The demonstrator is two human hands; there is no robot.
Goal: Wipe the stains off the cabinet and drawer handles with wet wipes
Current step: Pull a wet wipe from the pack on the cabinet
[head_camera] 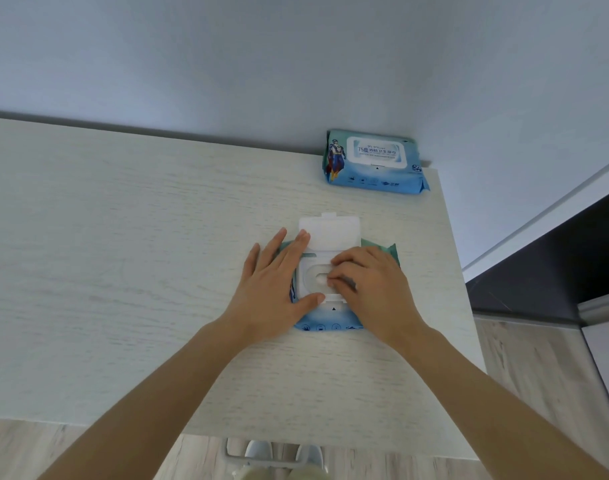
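We've got the open wipes pack (344,320) sitting near the right edge of the cabinet top (123,254), lid (331,230) flipped back. Left hand (275,289) presses it flat, fingers straight; right hand (372,289) pinches at the opening (wipe barely visible). Spare pack (374,161) hugs the back corner; loads of bare top to the left.

The closed wipes pack (374,162) at the far right corner of the cabinet top (123,237) carries a white lid label reading "75度" followed by Chinese characters, seemingly "消毒卫生湿巾". A round mark at its right edge reads "50". The smaller print is too blurred to read.
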